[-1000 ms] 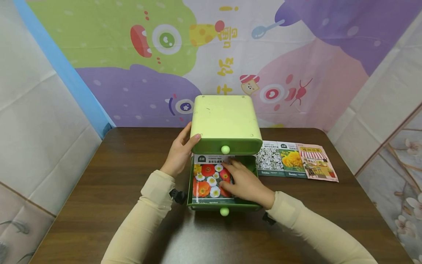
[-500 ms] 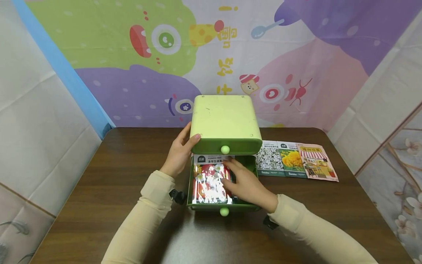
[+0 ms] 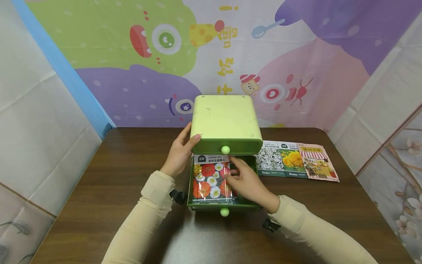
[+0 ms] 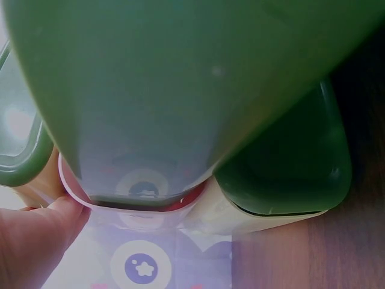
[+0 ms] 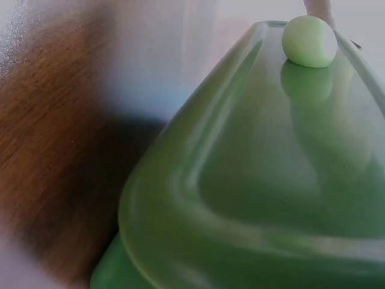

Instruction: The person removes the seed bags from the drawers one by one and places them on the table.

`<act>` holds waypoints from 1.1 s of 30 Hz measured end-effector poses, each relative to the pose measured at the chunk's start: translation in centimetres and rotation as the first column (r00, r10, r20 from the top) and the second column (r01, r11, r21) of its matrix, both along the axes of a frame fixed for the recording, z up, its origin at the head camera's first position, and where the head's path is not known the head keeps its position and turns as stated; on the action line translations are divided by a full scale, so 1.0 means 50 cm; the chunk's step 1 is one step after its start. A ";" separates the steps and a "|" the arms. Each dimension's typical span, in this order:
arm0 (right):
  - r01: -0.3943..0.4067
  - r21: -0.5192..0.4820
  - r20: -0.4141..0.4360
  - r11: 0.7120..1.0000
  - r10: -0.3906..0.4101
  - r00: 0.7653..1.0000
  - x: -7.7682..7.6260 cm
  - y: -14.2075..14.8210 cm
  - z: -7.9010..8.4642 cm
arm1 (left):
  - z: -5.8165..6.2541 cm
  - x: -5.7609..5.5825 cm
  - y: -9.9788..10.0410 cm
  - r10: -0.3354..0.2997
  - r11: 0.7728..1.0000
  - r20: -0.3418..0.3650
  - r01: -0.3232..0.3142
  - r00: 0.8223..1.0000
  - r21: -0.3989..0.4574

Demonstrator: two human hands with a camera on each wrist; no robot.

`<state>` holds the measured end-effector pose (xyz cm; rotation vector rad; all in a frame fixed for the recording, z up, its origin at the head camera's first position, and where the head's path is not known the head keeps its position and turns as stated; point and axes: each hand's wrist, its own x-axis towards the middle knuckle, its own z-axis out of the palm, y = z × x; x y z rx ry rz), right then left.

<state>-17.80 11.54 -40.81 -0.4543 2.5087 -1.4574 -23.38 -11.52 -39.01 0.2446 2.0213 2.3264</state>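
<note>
A large cloth with cartoon monsters in green, purple and pink fills the upper part of the frame, and a column of yellow characters runs down its middle. The dark brown table takes most of the lower half; its surface shows wood grain, with a pale shine at lower centre. A left side panel and a right side panel, both light and with printed flowers, close the left and right edges of the frame.

Two cream sleeves enter from the bottom. At centre stands a pale yellow-green cabinet; its lower drawer is pulled out towards the bottom of the frame.

The left hand rests on the cabinet's left side, fingers spread wide, thumb at the front corner. The right hand is over the drawer, its thumb and forefinger apart and the other fingers bent, at the right edge of a poppy seed packet, which lies in the left part of the drawer.

On the table, right of centre, three more packets lie in a row. Smallest are two round knobs, one on each drawer front; the right wrist view also shows one at its upper right.
</note>
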 end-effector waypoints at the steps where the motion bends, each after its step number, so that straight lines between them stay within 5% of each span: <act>1: 0.007 0.002 0.011 1.000 -0.007 1.000 0.000 0.001 0.000 | 0.000 0.000 0.000 0.000 1.000 0.001 0.000 1.000 -0.003; 15: 0.054 -0.069 0.140 0.996 -0.044 0.989 -0.019 0.003 -0.006 | 0.002 0.002 0.000 -0.009 1.000 -0.004 0.009 1.000 0.005; 26: 0.029 -0.137 0.258 0.990 0.008 0.966 -0.028 0.007 -0.012 | -0.002 0.002 -0.003 -0.013 1.000 -0.002 0.013 1.000 -0.004; 33: 0.039 -0.150 0.255 0.988 0.001 0.967 -0.029 0.010 -0.008 | -0.002 -0.001 -0.002 -0.010 1.000 -0.003 0.010 1.000 -0.004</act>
